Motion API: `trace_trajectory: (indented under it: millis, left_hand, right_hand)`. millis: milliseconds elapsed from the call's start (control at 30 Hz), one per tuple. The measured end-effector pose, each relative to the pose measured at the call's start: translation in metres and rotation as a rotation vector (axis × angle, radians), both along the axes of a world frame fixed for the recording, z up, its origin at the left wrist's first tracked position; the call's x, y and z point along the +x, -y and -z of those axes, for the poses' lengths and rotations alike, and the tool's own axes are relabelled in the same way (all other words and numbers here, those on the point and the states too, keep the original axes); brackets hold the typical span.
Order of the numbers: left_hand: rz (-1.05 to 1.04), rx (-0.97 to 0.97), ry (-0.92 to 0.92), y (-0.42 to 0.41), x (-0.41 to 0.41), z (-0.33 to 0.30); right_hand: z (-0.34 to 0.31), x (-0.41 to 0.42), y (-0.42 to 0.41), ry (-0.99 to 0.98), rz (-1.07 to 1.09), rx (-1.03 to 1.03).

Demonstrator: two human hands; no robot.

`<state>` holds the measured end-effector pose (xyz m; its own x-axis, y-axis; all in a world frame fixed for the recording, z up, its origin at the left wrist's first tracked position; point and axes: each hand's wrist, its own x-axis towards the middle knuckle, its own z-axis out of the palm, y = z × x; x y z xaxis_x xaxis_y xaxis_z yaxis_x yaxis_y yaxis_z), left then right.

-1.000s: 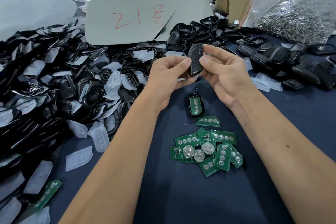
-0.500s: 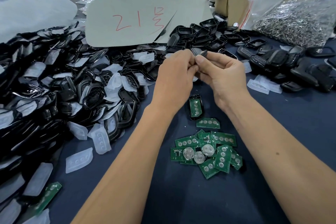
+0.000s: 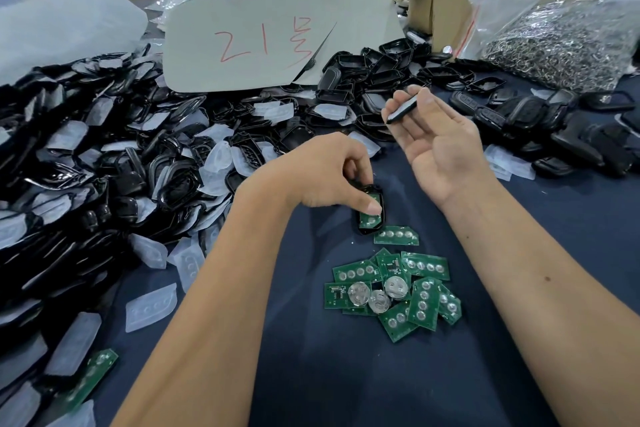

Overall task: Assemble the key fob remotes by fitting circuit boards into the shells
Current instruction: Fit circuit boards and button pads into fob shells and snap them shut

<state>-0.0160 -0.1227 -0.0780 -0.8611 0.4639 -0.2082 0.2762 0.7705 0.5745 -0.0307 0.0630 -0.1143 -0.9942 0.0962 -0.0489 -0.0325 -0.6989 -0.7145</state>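
Left hand (image 3: 322, 173) grips black shell (image 3: 369, 215) with green board inside, resting on dark worktop (image 3: 346, 385). Right hand (image 3: 436, 146), palm up, pinches assembled black fob (image 3: 401, 112) at fingertips. Loose circuit boards (image 3: 394, 291) heaped just below shell.

Bare cloth (image 3: 346, 388) lies open between the forearms and near the front edge. Shells (image 3: 104, 163) crowd the left side, boards (image 3: 391, 291) sit mid-table, and finished fobs (image 3: 554, 125) and a bag (image 3: 561, 38) block the right.

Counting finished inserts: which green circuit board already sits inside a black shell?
The board under the left hand, seated in the black shell; the other boards lie loose on the cloth.
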Motion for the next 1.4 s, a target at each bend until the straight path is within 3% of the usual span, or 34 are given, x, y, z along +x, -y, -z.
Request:
trace_trajectory:
  millis: [100, 167, 333, 500, 1133, 1400]
  left_hand:
    - [0.001, 0.086, 0.045, 0.000, 0.002, -0.001]
    - [-0.056, 0.314, 0.120, 0.000, 0.003, 0.001]
    - [-0.474, 0.839, 0.213, 0.000, 0.003, 0.013]
    - [-0.683, 1.058, 0.211, -0.002, -0.004, 0.022]
    - [-0.711, 1.056, 0.188, 0.001, -0.008, 0.027]
    - [-0.631, 0.897, -0.094, -0.003, -0.004, 0.033]
  right_hand:
    - [-0.001, 0.001, -0.001, -0.016, -0.044, -0.034]
    - [-0.003, 0.001, -0.003, -0.022, -0.084, -0.019]
    - [-0.001, 0.001, -0.006, -0.043, -0.226, 0.154]
    - [-0.001, 0.001, 0.001, -0.071, -0.276, 0.303]
    - [-0.001, 0.003, 0.005, -0.085, -0.262, 0.372]
    - [0.002, 0.006, 0.012, -0.115, -0.158, 0.519]
